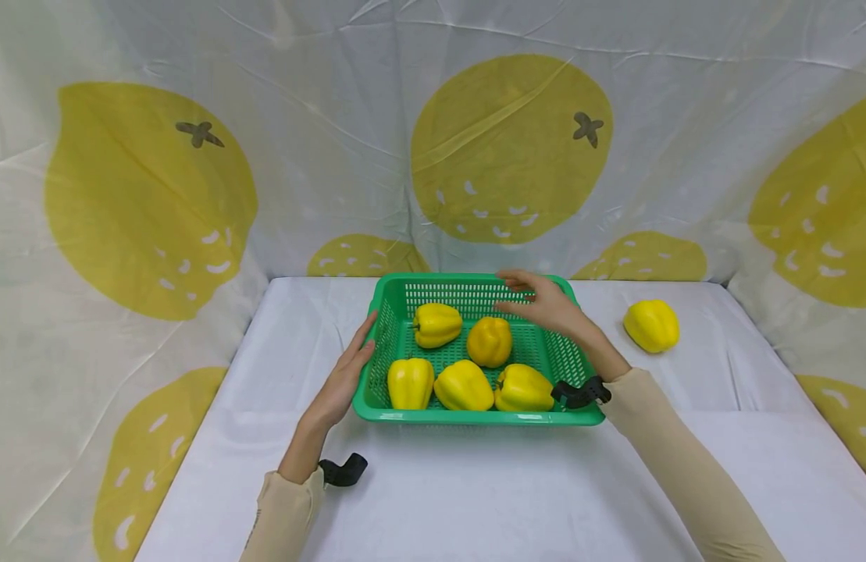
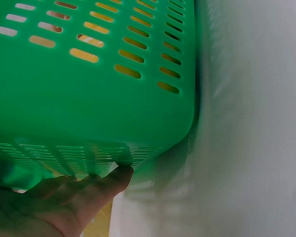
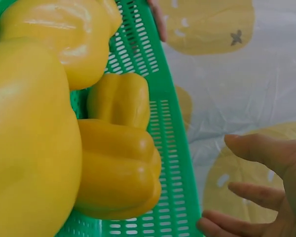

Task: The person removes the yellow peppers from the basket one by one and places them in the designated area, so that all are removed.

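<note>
A green plastic basket (image 1: 478, 417) with slotted walls sits on the white-covered table. Inside it lie several yellow bell peppers, among them a front-left one (image 1: 410, 384) and a deeper-coloured one (image 1: 490, 342). My left hand (image 1: 344, 381) rests against the basket's left side with its fingers extended; in the left wrist view its fingertips touch the slotted wall. Over the basket's back right part hovers my right hand (image 1: 545, 303), its thumb and fingers spread apart with nothing between them. The right wrist view shows this hand (image 3: 266, 182) beside the rim, apart from the peppers.
Another yellow bell pepper (image 1: 652, 326) lies on the table to the right of the basket. Behind the table hangs a white cloth (image 1: 334, 117) printed with large yellow lemons. Black wrist mounts (image 1: 343, 471) are worn on both arms.
</note>
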